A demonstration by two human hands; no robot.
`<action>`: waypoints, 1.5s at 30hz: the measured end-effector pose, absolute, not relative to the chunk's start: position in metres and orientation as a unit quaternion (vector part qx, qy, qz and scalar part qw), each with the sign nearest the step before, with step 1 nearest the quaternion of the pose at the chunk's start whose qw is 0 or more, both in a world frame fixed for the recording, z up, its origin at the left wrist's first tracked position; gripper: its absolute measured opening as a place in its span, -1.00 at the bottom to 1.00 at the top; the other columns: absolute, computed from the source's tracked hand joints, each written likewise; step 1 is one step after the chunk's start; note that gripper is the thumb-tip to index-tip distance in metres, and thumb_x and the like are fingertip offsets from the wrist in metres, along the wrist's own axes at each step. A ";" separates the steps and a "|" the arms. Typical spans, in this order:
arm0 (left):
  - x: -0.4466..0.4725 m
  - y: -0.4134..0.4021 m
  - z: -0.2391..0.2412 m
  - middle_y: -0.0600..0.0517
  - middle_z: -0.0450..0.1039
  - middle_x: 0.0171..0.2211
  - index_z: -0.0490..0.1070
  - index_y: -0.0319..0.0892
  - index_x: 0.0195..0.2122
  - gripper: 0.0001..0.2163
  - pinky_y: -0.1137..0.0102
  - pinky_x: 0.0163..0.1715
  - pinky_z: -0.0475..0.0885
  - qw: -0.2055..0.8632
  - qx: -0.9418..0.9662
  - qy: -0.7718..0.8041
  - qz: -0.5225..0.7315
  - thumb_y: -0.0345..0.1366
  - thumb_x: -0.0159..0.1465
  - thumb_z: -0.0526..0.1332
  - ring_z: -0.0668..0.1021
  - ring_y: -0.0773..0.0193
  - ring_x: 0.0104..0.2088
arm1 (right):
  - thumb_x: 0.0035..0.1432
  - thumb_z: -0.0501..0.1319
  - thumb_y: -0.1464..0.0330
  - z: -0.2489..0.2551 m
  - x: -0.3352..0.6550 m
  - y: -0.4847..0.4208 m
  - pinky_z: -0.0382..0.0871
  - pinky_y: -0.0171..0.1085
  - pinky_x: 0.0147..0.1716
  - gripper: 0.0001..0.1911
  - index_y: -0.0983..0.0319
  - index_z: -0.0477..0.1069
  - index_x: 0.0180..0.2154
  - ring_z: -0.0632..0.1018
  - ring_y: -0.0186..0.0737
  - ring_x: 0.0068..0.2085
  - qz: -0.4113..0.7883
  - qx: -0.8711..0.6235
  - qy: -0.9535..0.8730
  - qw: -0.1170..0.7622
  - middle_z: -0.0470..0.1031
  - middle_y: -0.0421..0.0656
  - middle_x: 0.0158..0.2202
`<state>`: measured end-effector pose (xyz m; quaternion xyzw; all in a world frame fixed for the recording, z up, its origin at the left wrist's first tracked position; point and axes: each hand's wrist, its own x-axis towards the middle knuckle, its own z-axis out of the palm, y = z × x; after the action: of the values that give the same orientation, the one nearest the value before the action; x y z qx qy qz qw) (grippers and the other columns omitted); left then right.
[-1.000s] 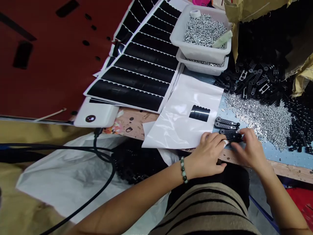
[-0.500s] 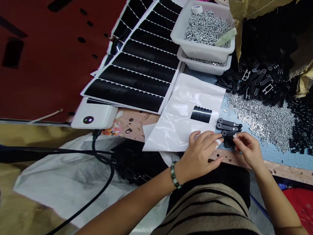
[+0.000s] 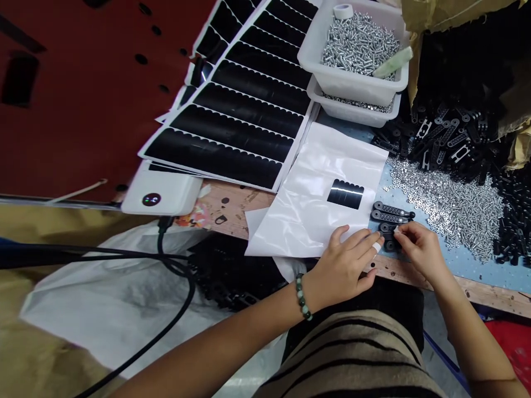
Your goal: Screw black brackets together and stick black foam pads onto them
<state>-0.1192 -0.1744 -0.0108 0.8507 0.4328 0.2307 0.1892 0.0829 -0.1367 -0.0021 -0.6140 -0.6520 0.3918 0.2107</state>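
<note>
Small black plastic arms with patterned faces [image 3: 389, 209] lie side by side on the blue mat. More such black pieces [image 3: 387, 235] sit just below, between my hands. My left hand [image 3: 342, 262] is stretched out with its fingers apart, its fingertips at the left ends of the lower pieces. White tape is wrapped round one of its fingers. My right hand [image 3: 421, 249] is closed in a pinch at the right ends of those pieces. Something white shows at its fingertips; what they grip is hidden. A glossy white sheet [image 3: 309, 182] bears a remaining patch of black stickers [image 3: 345, 194].
Loose nuts and screws [image 3: 464, 207] are heaped at right, beside piles of black plastic parts [image 3: 450, 132]. Stacked white tubs [image 3: 359, 85] hold more hardware. Sheets of black stickers [image 3: 232, 132] overlap a white device [image 3: 161, 190] with a cable [image 3: 186, 298] hanging below.
My right hand has shifted slightly, its fingertips now lower over the black pieces. A gap has opened between the upper two arms and the lower ones. The camera view has moved slightly.
</note>
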 end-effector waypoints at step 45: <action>-0.190 -0.241 0.020 -0.09 0.50 -0.36 0.50 -0.21 -0.26 -0.72 0.35 -0.28 0.44 0.719 0.303 0.505 0.369 -0.09 0.25 0.18 0.52 0.20 -0.32 | 0.17 0.16 0.49 -0.022 -0.024 -0.165 0.36 0.02 0.08 -0.66 0.30 0.40 0.00 0.47 -0.01 0.08 0.160 -0.324 -0.918 0.165 0.45 0.10 0.07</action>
<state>-0.1896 -0.2406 0.0197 0.3032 0.5049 0.3688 0.7191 -0.0245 -0.1651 -0.0219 -0.3241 -0.9177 0.1601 0.1647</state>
